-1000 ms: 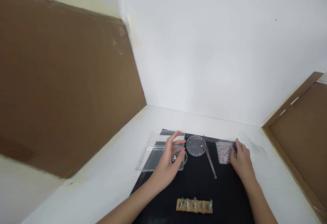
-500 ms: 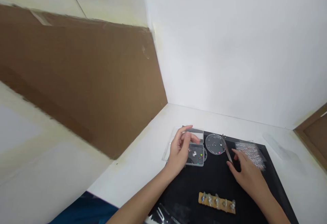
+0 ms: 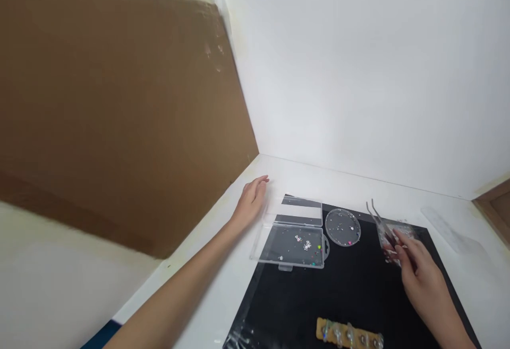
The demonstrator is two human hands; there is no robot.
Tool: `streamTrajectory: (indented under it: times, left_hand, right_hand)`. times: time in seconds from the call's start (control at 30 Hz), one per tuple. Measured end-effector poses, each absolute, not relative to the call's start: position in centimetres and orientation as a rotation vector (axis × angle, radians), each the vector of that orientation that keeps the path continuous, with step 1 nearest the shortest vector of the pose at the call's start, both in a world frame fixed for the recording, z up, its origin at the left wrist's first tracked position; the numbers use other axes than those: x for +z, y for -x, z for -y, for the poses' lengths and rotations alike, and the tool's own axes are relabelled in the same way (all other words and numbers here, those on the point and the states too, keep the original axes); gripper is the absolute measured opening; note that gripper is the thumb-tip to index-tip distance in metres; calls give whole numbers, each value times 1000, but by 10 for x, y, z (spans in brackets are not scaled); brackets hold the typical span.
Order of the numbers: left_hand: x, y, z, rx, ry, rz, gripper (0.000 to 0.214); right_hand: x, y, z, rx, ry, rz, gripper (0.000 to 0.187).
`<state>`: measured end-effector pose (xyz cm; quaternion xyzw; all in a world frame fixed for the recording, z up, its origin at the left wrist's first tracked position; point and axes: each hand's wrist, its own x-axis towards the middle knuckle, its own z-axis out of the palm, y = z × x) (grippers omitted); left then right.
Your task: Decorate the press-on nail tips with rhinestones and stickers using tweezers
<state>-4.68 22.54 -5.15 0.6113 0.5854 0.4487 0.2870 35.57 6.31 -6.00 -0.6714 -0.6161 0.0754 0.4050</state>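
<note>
My right hand [image 3: 422, 269] grips a pair of metal tweezers [image 3: 380, 221] with slender tips pointing up and apart. It hovers over a clear packet with a red and white pattern [image 3: 390, 256] on the right of the black mat. My left hand [image 3: 252, 199] lies on the white surface beyond the mat's left edge, fingers loosely extended, with nothing visible in them. Right of it, an opened clear plastic box [image 3: 287, 235] holds tiny white, yellow and coloured pieces. Beside the box sits a round clear dish [image 3: 342, 228] with small shiny bits and a pink piece.
On the near part of the black mat [image 3: 303, 296] lies a tan strip [image 3: 350, 333] bearing several clear, glittery nail-like pieces. A clear plastic object [image 3: 450, 232] rests on the white surface at right. White walls and a brown panel [image 3: 139, 99] close in behind and left.
My left hand has moved from above the box leftward onto the white surface. My right hand has shifted right with the tweezers, away from the round dish and over the packet. The view has shifted slightly.
</note>
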Motion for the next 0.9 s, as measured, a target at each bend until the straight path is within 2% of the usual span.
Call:
streamTrajectory:
  times: [0.17, 0.47, 0.73, 0.9]
  left_hand:
    - [-62, 47, -220, 1087, -1719, -1536, 54]
    - [-50, 34, -205, 1031, -1727, -1453, 55]
    - [-49, 32, -204, 988, -1784, -1438, 53]
    - [-46, 31, -204, 950, -1824, -1439, 50]
  right_hand:
    - [-51, -354, -63, 139, 1679, 1538, 43]
    - [-29, -339, -61, -72, 1511, 1795, 25]
    - [-22, -322, -63, -198, 1197, 2083, 40]
    - [-14, -312, -65, -174, 1223, 2127, 34]
